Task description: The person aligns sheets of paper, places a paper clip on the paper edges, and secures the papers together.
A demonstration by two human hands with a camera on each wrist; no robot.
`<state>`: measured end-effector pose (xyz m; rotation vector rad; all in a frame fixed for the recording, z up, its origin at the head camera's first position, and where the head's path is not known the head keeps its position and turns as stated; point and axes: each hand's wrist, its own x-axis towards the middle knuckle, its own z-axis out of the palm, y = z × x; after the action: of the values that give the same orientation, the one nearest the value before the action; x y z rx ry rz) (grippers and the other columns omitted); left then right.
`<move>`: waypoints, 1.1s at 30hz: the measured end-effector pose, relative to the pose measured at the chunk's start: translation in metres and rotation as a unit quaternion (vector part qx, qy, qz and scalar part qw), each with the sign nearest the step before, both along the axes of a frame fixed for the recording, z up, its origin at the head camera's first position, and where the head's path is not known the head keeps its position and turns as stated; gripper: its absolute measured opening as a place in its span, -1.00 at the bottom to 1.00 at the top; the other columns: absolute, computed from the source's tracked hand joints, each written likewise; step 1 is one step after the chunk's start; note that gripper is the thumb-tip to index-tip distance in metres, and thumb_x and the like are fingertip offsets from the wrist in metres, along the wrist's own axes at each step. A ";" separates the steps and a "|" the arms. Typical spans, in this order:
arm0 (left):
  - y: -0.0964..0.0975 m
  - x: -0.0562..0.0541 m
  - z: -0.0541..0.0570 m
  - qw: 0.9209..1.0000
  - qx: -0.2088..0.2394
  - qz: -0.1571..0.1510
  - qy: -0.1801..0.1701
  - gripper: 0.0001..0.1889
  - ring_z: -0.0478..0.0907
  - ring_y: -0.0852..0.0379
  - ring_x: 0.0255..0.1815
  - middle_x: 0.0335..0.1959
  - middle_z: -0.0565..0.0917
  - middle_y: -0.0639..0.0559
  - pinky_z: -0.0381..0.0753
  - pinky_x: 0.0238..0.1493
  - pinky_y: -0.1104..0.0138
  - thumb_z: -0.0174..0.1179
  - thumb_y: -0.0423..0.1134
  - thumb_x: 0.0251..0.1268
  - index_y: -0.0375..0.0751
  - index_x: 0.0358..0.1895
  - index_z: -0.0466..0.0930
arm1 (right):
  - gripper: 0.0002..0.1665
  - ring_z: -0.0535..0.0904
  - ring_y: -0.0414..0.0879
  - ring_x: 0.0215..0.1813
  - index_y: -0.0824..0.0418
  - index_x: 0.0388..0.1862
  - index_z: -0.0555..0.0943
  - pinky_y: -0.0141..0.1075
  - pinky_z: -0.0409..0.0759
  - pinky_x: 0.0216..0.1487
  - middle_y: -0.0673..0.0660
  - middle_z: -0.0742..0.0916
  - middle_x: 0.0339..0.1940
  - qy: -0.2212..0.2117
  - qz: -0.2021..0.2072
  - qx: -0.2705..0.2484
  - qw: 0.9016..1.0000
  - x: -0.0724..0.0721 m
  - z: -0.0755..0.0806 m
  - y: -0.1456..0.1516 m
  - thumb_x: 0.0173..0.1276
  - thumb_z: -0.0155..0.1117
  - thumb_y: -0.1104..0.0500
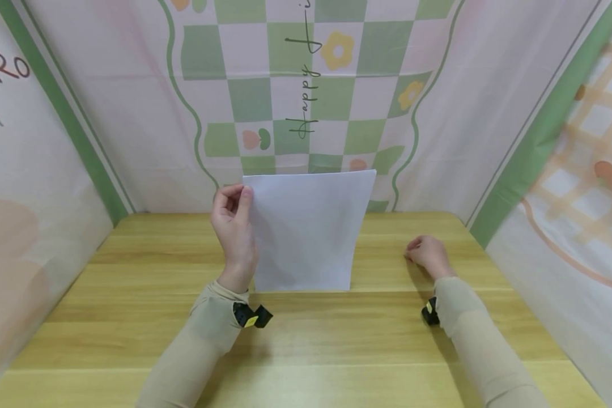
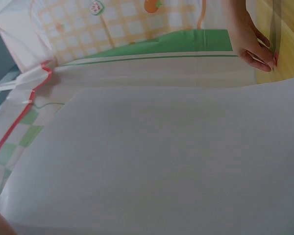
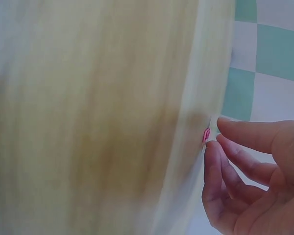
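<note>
My left hand (image 1: 236, 235) pinches the upper left corner of white paper (image 1: 306, 232), thumb in front and fingers curled behind. The paper stands nearly upright over the table, its lower edge close to the wood. In the left wrist view the paper's broad face (image 2: 157, 161) fills most of the picture. Over on the right, my right hand (image 1: 428, 255) is low at the tabletop, fingers bent toward the thumb. A small pinkish-red loop resembling a paper clip (image 3: 206, 135) shows right at its fingertips. A narrow gap stands between thumb and fingers there.
The wooden table (image 1: 306, 340) reaches back to a patterned curtain (image 1: 331, 102). More printed curtains (image 1: 581, 187) close off both sides. A small black camera (image 1: 255, 315) is strapped on the left wrist, another (image 1: 430, 311) on the right.
</note>
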<state>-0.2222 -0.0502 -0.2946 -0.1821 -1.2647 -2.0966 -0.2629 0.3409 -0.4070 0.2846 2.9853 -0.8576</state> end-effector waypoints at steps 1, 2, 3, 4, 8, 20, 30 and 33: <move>0.000 0.000 0.000 1.000 0.003 0.000 0.000 -0.78 0.44 0.18 -0.28 -0.34 0.50 0.08 0.45 -0.17 0.43 0.22 -0.34 0.25 -0.47 -0.20 0.48 | -0.69 0.49 0.22 -0.04 0.41 -0.12 0.57 0.06 0.42 0.04 0.38 0.64 -0.08 -0.004 -0.001 0.000 1.000 0.000 0.000 0.000 0.25 0.26 0.21; 0.000 -0.001 0.000 1.000 0.004 -0.001 0.001 -0.79 0.44 0.18 -0.28 -0.34 0.50 0.07 0.45 -0.17 0.43 0.22 -0.35 0.25 -0.47 -0.20 0.48 | -0.70 0.49 0.23 -0.03 0.41 -0.13 0.57 0.06 0.42 0.05 0.37 0.63 -0.08 -0.008 -0.001 0.001 1.000 0.000 0.001 -0.001 0.26 0.26 0.20; 0.000 -0.001 0.000 1.000 0.006 -0.001 0.001 -0.80 0.44 0.18 -0.28 -0.34 0.50 0.07 0.45 -0.17 0.43 0.21 -0.36 0.25 -0.47 -0.20 0.48 | -0.71 0.49 0.23 -0.03 0.40 -0.14 0.57 0.06 0.41 0.06 0.37 0.63 -0.09 -0.012 -0.001 0.002 1.000 0.000 0.001 -0.001 0.26 0.26 0.20; 0.001 -0.001 0.000 1.000 0.007 -0.001 0.001 -0.81 0.44 0.18 -0.28 -0.34 0.50 0.07 0.45 -0.17 0.44 0.21 -0.37 0.25 -0.47 -0.21 0.48 | -0.71 0.49 0.23 -0.03 0.40 -0.15 0.57 0.07 0.41 0.06 0.38 0.63 -0.09 -0.015 -0.003 0.004 1.000 0.000 0.002 -0.001 0.26 0.26 0.20; 0.001 -0.001 0.000 1.000 0.007 -0.002 0.002 -0.84 0.45 0.18 -0.28 -0.34 0.51 0.07 0.46 -0.17 0.44 0.20 -0.39 0.26 -0.44 -0.21 0.49 | -0.73 0.49 0.23 -0.04 0.39 -0.19 0.58 0.09 0.40 0.08 0.38 0.63 -0.10 -0.026 -0.007 0.007 1.000 -0.001 0.002 0.000 0.24 0.28 0.19; 0.002 -0.001 0.000 1.000 0.003 0.001 0.004 -0.81 0.45 0.18 -0.27 -0.34 0.51 0.08 0.47 -0.17 0.44 0.21 -0.37 0.25 -0.47 -0.20 0.48 | -0.67 0.51 0.23 -0.02 0.42 -0.20 0.62 0.09 0.43 0.08 0.42 0.64 -0.04 -0.051 -0.018 0.011 0.998 0.001 0.006 0.002 0.20 0.30 0.15; 0.002 -0.001 0.001 1.000 0.011 0.001 0.009 -0.94 0.45 0.19 -0.29 -0.36 0.51 0.07 0.46 -0.18 0.44 0.20 -0.39 0.25 -0.29 -0.28 0.52 | -0.65 0.51 0.24 0.04 0.40 -0.12 0.64 0.10 0.43 0.12 0.41 0.64 0.01 -0.078 -0.015 0.015 0.997 0.001 0.010 0.002 0.25 0.26 0.14; 0.002 -0.002 0.001 1.000 0.012 0.000 0.009 -0.91 0.45 0.18 -0.29 -0.36 0.51 0.07 0.46 -0.18 0.44 0.20 -0.39 0.25 -0.35 -0.26 0.51 | -0.63 0.51 0.25 0.05 0.42 -0.10 0.62 0.10 0.42 0.14 0.41 0.64 0.01 -0.084 -0.008 0.017 0.996 0.001 0.011 0.002 0.26 0.24 0.15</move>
<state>-0.2237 -0.0484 -0.2938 -0.1898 -1.2286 -2.1037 -0.2622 0.3431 -0.3961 0.3638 2.8467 -0.7444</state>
